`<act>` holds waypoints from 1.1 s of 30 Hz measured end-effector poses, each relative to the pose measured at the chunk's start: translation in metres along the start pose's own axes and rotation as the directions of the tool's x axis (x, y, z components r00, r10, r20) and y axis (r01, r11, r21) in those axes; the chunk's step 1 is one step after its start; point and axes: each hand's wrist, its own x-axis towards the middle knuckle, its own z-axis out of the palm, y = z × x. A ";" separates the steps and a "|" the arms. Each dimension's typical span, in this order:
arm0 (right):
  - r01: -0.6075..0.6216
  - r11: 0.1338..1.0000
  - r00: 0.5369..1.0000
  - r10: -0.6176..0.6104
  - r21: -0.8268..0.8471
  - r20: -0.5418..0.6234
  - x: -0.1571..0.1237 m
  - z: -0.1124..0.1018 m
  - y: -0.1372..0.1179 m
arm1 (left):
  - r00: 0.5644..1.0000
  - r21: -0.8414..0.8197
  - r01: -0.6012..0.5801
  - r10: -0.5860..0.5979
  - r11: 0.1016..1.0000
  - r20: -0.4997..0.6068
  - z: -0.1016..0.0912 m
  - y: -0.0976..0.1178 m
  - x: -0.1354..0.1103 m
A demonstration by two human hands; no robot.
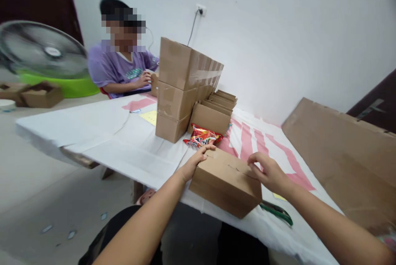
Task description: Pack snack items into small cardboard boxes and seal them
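Observation:
A closed brown cardboard box (pixel 222 184) lies at the near edge of the table (pixel 102 137). My left hand (pixel 196 159) grips its far left corner, fingers curled over the top edge. My right hand (pixel 267 170) rests on the box's right end, fingers bent and pressing on the top flap. Just beyond the box lies a red snack packet (pixel 202 137).
Stacked brown boxes (pixel 182 87) and a row of lower boxes (pixel 216 110) stand mid-table. A green-handled tool (pixel 278 212) lies under my right wrist. Large cardboard sheet (pixel 343 153) leans at right. A person in purple (pixel 123 69) sits opposite; a fan (pixel 43 54) stands left.

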 end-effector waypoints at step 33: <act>0.632 0.761 0.679 -0.452 -0.147 0.579 0.127 0.033 -0.043 | 0.994 -0.016 -0.107 0.107 0.994 0.000 0.000 -0.006 0.011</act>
